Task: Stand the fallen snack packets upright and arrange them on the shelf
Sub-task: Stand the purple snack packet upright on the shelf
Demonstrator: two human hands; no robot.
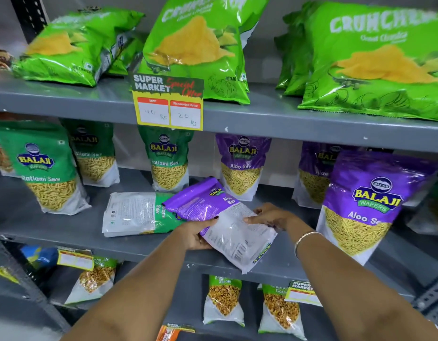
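A purple Aloo Sev packet point(220, 217) lies back side up and tilted across the front of the middle shelf point(65, 232). My left hand point(195, 235) grips its left edge, thumb on top. My right hand point(272, 216) holds its right edge. Partly under its purple top lies a fallen green Ratlami Sev packet point(136, 212), flat on its side with the back label showing. Upright purple Aloo Sev packets stand behind point(241, 166) and to the right point(365, 205). Upright green Ratlami Sev packets stand at the left point(45, 168) and centre point(168, 158).
Large green Crunchex chip bags point(195, 48) fill the top shelf, one at the left point(72, 48) leaning over. A yellow price tag point(168, 104) hangs from the top shelf edge. Smaller snack packets point(224, 301) stand on the bottom shelf.
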